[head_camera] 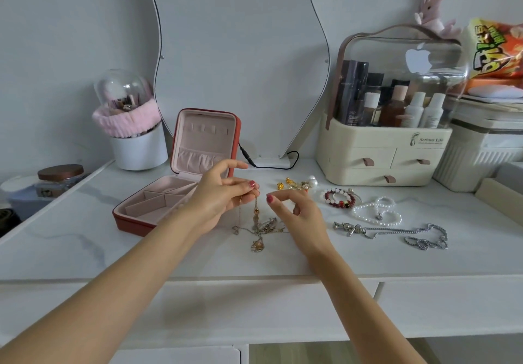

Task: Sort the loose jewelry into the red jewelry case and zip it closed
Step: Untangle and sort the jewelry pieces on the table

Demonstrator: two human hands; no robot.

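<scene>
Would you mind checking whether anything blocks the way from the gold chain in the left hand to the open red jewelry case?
Nothing visible does. The left hand pinches the thin gold chain just right of the open red jewelry case; its pink-lined tray lies uncovered, lid upright behind. The chain's lower end joins a tangle on the table.

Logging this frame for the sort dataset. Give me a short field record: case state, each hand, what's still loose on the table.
case: red jewelry case open, lid upright, visible compartments look empty
left hand: pinching thin gold chain, lifted end up
right hand: open, beside chain, holding nothing
chain tail: in tangled gold pile on table
still loose: gold charms, red bead bracelet, pearl strand, silver chain
</scene>
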